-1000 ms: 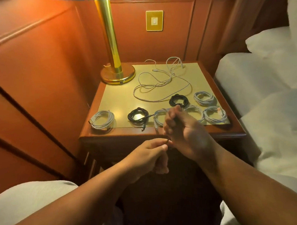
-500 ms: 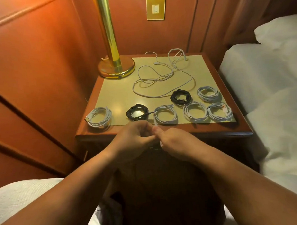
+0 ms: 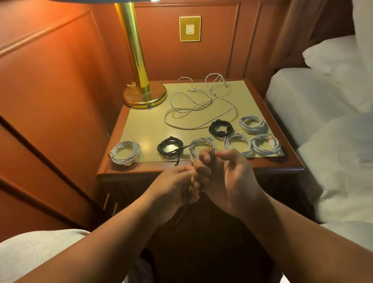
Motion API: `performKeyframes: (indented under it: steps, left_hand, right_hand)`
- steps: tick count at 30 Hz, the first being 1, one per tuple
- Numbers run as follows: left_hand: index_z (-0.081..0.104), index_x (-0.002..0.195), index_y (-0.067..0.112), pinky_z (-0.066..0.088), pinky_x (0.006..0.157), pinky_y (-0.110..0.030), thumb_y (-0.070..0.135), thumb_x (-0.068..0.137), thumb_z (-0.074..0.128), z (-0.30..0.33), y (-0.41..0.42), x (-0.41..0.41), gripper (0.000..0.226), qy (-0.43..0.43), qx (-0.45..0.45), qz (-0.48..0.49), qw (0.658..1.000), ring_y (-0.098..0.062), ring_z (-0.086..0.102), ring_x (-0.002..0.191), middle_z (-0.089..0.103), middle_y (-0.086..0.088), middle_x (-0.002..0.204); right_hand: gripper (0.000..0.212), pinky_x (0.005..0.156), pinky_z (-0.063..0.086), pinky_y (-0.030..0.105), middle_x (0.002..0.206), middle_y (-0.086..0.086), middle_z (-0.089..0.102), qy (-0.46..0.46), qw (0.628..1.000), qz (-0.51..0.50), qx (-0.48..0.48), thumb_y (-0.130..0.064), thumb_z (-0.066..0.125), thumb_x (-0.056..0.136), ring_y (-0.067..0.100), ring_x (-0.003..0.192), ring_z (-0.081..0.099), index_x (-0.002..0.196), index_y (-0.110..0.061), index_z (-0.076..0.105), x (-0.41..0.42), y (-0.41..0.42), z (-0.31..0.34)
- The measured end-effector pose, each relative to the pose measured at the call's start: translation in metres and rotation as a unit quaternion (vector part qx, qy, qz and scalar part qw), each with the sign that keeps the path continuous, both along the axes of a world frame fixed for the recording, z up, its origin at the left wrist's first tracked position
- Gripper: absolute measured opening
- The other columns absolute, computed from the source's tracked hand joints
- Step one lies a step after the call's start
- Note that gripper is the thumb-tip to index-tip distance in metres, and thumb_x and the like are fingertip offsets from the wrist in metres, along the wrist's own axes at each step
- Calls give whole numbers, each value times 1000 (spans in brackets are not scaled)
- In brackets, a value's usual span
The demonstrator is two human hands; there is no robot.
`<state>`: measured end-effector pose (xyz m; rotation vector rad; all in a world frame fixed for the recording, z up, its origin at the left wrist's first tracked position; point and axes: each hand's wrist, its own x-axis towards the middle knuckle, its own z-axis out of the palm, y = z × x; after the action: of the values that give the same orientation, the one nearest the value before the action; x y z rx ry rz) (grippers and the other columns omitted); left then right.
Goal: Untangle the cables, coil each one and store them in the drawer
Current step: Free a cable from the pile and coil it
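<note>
Landmark: nightstand (image 3: 201, 171), wood frame with a pale matte top panel.
Your right hand (image 3: 224, 181): raised just in front of the nightstand's front edge, fingers curled, a dark cable (image 3: 212, 152) wound in loops around them.
Your left hand (image 3: 175, 185): just left of the right hand and touching it, fingertips pinching the same dark cable; a strand trails down below the hand against the dark front of the nightstand.
Obstruction: your hands cover part of the front edge and the near side of the middle white coil (image 3: 199, 146).
Loose cable (image 3: 200, 105): white, thin, uncoiled, sprawled in wide loops over the rear half of the top.
Black coils: one (image 3: 170, 146) front centre-left with its plug end pointing toward your hands; one (image 3: 220, 128) mid-right, just beside the loose cable's loop.
White coils: one (image 3: 125, 152) at the front left corner; one (image 3: 238, 143) and one (image 3: 265, 144) side by side at front right; one (image 3: 252, 124) behind those two.
Lamp (image 3: 141, 83): polished brass column on a round base, rear left corner of the top; shade edge overhead.
Switch plate (image 3: 190, 28): brass, square, on the panelled wall behind the nightstand.
Bed (image 3: 332, 117): white linen, soft folds, immediately right of the nightstand.
Drawer: I cannot tell its position; the front below the top is in shadow.
</note>
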<state>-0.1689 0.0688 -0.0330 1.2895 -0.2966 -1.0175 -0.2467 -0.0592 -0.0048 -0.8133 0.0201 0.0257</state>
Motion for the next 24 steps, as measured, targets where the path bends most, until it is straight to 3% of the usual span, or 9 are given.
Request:
performKeyframes:
  steps: [3, 4, 7, 9, 12, 17, 20, 22, 24]
  left_hand:
    - [62, 96, 8, 44, 63, -29, 15, 101, 51, 2, -1, -8, 14, -21, 40, -22, 999, -13, 52, 62, 58, -3, 73]
    - [64, 98, 8, 45, 64, -29, 15, 101, 52, 3, -2, -10, 14, -37, 52, -29, 998, -14, 53, 63, 59, -5, 74]
    - [70, 83, 16, 48, 66, -31, 15, 99, 55, 7, -2, -10, 22, -96, 83, -62, 990, -21, 55, 70, 60, -11, 77]
    - [71, 69, 20, 48, 68, -32, 11, 97, 56, 10, -1, -7, 33, -119, 101, -82, 984, -22, 53, 70, 59, -12, 79]
    - [72, 63, 25, 45, 63, -26, 12, 96, 60, 14, 3, 0, 37, -158, 139, -68, 975, -12, 52, 66, 61, -2, 77]
    - [75, 71, 34, 41, 60, -27, 13, 91, 64, 17, 7, 13, 32, -242, 174, -55, 953, -13, 53, 63, 63, 3, 66]
    - [75, 80, 25, 45, 61, -20, 14, 87, 71, 18, 9, 14, 14, -290, 167, -68, 940, -5, 60, 63, 71, 0, 72]
    - [71, 81, 9, 44, 56, -16, 15, 85, 75, 22, 10, 14, 8, -259, 120, -58, 957, -5, 59, 61, 69, -4, 71]
    - [68, 77, 6, 43, 53, -14, 18, 82, 76, 26, 11, 16, 15, -227, 76, -39, 970, -6, 57, 60, 65, -6, 70]
  right_hand:
    - [13, 65, 38, 33, 74, 1, 41, -30, 983, -42, -176, -25, 44, 80, 18, 68, 39, 86, -13, 45, 1, -4, -4]
    - [13, 67, 41, 36, 76, 0, 45, -34, 944, -68, -320, -27, 42, 83, 17, 71, 43, 87, -16, 48, 2, -4, -6]
    - [37, 78, 46, 37, 91, -2, 52, -43, 717, -67, -692, -51, 29, 88, 14, 84, 50, 98, -22, 49, 3, -5, -11]
    - [40, 82, 42, 33, 97, 0, 50, -48, 609, -35, -791, -51, 27, 94, 14, 90, 46, 104, -19, 49, 4, -5, -10]
    - [29, 76, 34, 31, 90, -1, 48, -11, 547, 3, -837, -44, 30, 103, 14, 85, 44, 95, -21, 46, 8, -8, -4]
    - [54, 74, 43, 35, 83, -5, 58, 59, 594, 15, -802, -59, 21, 101, 12, 82, 55, 88, -22, 59, 10, -6, -7]
    - [66, 76, 43, 35, 78, -2, 62, 169, 722, 83, -666, -61, 20, 101, 13, 75, 57, 81, -20, 67, 16, -7, -8]
    - [64, 60, 32, 32, 58, -3, 45, 224, 843, 109, -476, -61, 24, 101, 13, 53, 39, 76, -13, 58, 16, -8, -7]
    - [61, 50, 19, 31, 56, -1, 28, 239, 911, 128, -310, -62, 26, 100, 15, 49, 20, 68, -15, 49, 14, -11, -5]
